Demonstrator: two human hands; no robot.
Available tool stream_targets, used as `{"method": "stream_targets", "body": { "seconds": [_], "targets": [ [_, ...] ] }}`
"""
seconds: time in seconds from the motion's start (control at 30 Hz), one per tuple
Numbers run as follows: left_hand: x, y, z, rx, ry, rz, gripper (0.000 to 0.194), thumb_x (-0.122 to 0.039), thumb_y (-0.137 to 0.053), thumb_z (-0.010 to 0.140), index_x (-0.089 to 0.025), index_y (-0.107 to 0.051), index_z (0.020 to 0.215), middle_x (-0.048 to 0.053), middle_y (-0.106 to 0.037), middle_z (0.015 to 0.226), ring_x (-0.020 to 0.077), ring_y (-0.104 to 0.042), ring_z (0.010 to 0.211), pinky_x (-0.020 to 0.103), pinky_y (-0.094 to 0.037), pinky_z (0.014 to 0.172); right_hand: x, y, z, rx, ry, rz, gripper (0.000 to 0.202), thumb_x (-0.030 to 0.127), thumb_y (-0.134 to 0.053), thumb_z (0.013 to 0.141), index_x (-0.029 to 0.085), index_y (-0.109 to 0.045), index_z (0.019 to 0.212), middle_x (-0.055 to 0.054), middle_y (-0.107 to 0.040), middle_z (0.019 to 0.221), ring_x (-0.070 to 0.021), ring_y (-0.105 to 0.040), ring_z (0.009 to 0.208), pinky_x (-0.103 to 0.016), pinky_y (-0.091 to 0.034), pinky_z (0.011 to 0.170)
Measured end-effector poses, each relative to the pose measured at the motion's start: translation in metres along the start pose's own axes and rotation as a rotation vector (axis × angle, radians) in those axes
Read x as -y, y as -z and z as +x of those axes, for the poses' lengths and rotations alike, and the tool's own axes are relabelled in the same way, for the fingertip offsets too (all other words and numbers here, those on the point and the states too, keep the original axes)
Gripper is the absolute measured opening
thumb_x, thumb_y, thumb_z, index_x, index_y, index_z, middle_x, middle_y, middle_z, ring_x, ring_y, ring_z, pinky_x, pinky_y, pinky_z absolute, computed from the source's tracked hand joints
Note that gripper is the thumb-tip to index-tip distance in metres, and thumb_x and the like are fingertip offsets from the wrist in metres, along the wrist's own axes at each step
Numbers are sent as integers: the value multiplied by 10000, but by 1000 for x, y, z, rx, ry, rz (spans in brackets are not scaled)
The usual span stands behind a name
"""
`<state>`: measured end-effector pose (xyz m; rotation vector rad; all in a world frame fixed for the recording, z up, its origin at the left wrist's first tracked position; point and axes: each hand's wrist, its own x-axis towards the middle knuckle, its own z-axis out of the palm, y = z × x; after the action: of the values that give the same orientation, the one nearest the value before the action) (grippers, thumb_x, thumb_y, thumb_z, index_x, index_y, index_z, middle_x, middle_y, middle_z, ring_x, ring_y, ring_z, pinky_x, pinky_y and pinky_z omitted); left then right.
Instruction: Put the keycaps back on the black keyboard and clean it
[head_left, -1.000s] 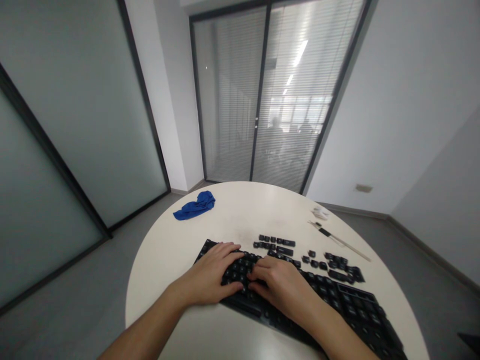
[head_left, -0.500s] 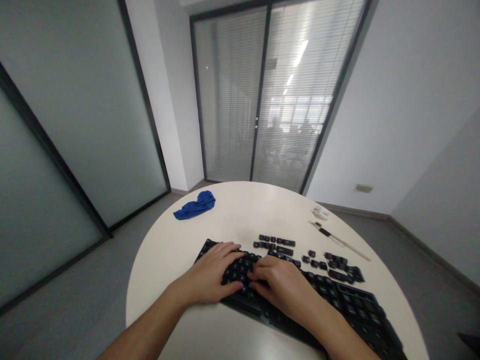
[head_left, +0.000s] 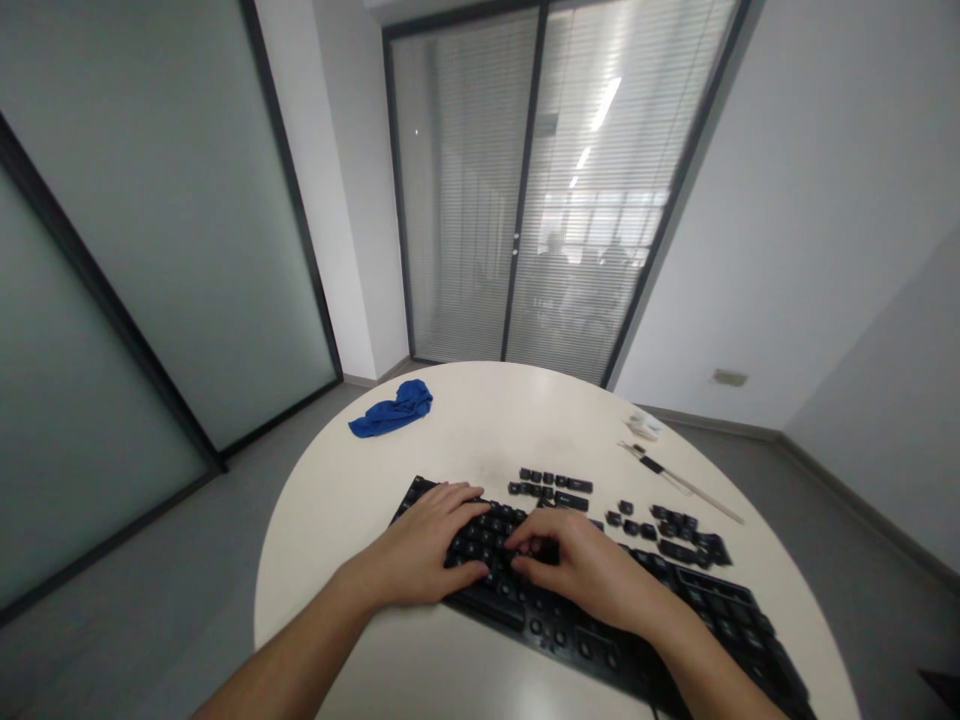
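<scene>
A black keyboard (head_left: 506, 608) lies at a slant on the table, with keys gone from part of its lower middle. My left hand (head_left: 431, 540) rests palm down over its left end, fingers stretched out and thumb along the front keys. Above the middle keys, my right hand (head_left: 574, 560) has its fingers curled and thumb and forefinger drawn near each other; whatever is at the tips is hidden. Behind the keyboard sit two short rows of loose black keycaps (head_left: 572, 501). Farther right is a looser group of keycaps (head_left: 676, 551).
A crumpled blue cloth (head_left: 394, 410) lies at the far left of the round white table (head_left: 465, 420). Toward the right edge are a thin stick-like tool (head_left: 694, 488) with a dark section and a small whitish item (head_left: 643, 428). Frosted panels and glass doors stand beyond.
My right hand has shifted slightly right and lifted, its thumb and forefinger parting a little and baring more of the keyboard's front. My left hand stays put.
</scene>
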<state>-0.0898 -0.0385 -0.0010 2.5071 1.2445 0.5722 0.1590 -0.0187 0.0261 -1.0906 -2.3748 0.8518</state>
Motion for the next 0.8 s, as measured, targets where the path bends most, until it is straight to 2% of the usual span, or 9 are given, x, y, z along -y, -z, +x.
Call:
{"method": "stream_targets", "body": {
  "seconds": [0.2, 0.43, 0.8],
  "targets": [
    [1, -2, -1, -9, -3, -13, 629, -417, -672, 849, -274, -469, 1426, 82, -429, 1523, 321, -364, 1406, 523, -283, 1180, 6, -8, 1, -17, 60, -154, 153, 187, -728, 817, 243, -740, 959, 3, -729, 952, -182, -647, 925, -286, -461, 850],
    [-1, 0, -1, -4, -1, -2, 629, -402, -677, 847, -262, -469, 1424, 79, -431, 1523, 304, -359, 1411, 501, -284, 1188, 11, -11, 4, 50, 163, -335, 152, 202, -660, 902, 255, -770, 992, -17, -726, 953, -181, -648, 941, -270, -467, 843],
    [-2, 0, 0, -2, 11, -9, 635, -393, -682, 837, -272, -469, 1422, 81, -435, 1520, 309, -359, 1412, 516, -283, 1185, 11, -13, 3, 53, 169, -374, 177, 197, -614, 917, 257, -765, 986, -22, -718, 966, -179, -662, 917, -265, -483, 826]
  ]
}}
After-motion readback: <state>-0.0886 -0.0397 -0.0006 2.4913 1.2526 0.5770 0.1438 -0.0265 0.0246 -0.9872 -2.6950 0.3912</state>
